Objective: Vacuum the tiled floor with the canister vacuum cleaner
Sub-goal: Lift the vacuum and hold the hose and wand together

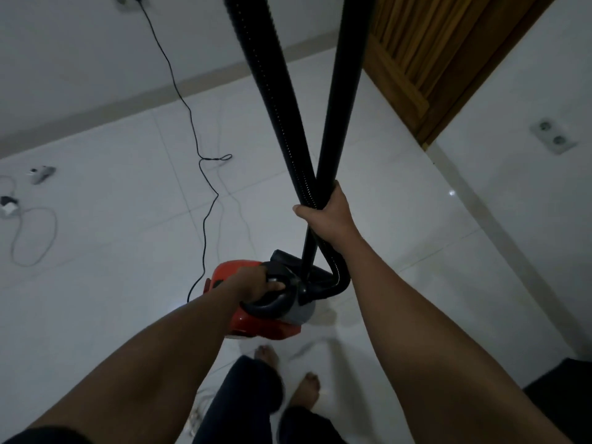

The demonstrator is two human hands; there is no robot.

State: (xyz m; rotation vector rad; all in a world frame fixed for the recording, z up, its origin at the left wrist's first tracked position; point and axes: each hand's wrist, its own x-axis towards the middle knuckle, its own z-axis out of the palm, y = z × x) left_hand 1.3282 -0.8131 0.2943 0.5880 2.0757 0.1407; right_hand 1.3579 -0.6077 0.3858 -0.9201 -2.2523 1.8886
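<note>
A red and grey canister vacuum cleaner (256,318) hangs just above the white tiled floor (128,283), in front of my bare feet. My left hand (261,285) grips its black carry handle (272,307). My right hand (326,216) grips the ribbed black hose (272,100) and the smooth black wand tube (344,84) together where they cross. Both run up out of the frame's top. The floor nozzle is not visible.
The vacuum's black power cord (189,113) snakes over the floor to a wall socket (123,0) at top left. A white charger with cable (8,208) and a small device (40,174) lie at far left. A wooden door (426,59) and a double socket (552,139) are on the right.
</note>
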